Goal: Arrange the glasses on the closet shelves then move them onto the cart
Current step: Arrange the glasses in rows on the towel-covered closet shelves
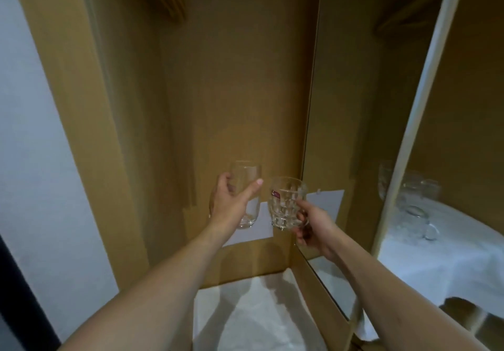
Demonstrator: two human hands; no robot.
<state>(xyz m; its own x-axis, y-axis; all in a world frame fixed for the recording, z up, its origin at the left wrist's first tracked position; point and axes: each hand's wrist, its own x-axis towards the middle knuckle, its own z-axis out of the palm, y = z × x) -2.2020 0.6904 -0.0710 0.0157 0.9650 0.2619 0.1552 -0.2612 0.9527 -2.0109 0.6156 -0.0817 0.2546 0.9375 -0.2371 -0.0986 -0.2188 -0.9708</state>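
A smooth, plain glass (pixel 245 195) stands upright in the air inside the wooden closet (pixel 231 78), the left hand (pixel 231 203) wrapped round its side, thumb across the front. Just to the right of that glass, close but apart, a faceted glass mug (pixel 286 203) with a small red sticker is gripped by the right hand (pixel 311 228) at its handle side. Behind and below the plain glass a white sheet (pixel 261 222) lies against the closet's back wall. Further right, past the closet's edge, more glasses (pixel 414 195) sit on a white-covered surface (pixel 450 255), seemingly a mirror's reflection.
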